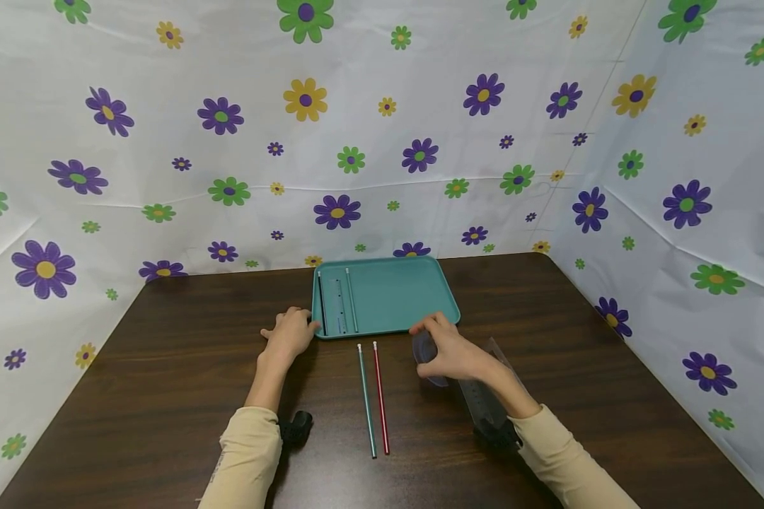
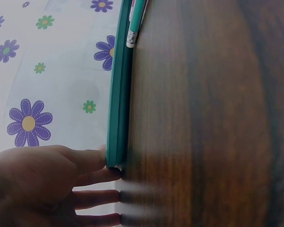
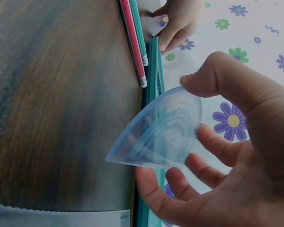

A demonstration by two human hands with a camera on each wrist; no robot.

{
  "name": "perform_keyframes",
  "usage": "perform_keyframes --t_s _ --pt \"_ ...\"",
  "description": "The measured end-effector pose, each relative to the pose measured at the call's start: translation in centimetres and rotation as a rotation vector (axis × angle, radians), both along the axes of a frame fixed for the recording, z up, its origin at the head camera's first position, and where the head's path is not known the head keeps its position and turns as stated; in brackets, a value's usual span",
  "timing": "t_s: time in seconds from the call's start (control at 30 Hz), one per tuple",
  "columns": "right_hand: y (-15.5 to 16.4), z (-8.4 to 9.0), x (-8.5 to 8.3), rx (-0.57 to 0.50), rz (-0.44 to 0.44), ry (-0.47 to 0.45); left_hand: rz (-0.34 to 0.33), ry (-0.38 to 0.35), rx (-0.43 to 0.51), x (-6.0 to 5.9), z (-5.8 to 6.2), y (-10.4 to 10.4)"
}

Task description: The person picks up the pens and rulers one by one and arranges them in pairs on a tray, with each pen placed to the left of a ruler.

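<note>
A teal tray (image 1: 407,297) sits at the back middle of the dark wooden table (image 1: 165,367). A black pen (image 1: 321,302), a clear ruler (image 1: 339,304) and another thin stick (image 1: 351,300) lie along the tray's left side. My left hand (image 1: 291,334) rests on the table, fingertips (image 2: 102,163) touching the tray's (image 2: 116,104) near left corner. My right hand (image 1: 453,351) pinches a clear plastic protractor (image 3: 161,130) between thumb and fingers, lifted just off the table in front of the tray's (image 3: 154,71) near edge.
A green pencil (image 1: 366,399) and a red pencil (image 1: 380,397) lie side by side on the table before the tray. A clear set square (image 1: 484,396) lies under my right forearm. Flowered cloth walls (image 1: 382,127) close off the back and both sides.
</note>
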State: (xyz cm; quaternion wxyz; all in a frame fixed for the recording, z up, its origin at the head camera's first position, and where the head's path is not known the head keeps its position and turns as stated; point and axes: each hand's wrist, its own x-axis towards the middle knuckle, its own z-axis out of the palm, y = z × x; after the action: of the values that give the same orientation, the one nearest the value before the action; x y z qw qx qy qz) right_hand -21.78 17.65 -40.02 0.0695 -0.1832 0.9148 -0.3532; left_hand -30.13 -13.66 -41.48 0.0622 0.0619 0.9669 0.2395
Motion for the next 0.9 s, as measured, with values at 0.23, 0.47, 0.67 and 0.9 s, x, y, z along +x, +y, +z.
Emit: perform_keyframes --t_s 0.23,0.47,0.67,0.9 --pt "-0.3 0.1 -0.8 -0.095 -0.047 0.006 0.005 -0.004 -0.005 0.0 -0.1 -0.1" --pt "-0.6 0.4 -1.5 -0.127 -0.091 0.021 0.0 -0.005 -0.007 -0.1 0.0 -0.1" --pt "-1.1 0.5 -2.2 -0.151 -0.117 0.045 -0.001 -0.007 -0.003 0.0 0.0 -0.1" --pt "-1.9 0.6 -3.3 -0.174 -0.143 0.079 -0.004 -0.014 -0.008 0.0 0.1 -0.1"
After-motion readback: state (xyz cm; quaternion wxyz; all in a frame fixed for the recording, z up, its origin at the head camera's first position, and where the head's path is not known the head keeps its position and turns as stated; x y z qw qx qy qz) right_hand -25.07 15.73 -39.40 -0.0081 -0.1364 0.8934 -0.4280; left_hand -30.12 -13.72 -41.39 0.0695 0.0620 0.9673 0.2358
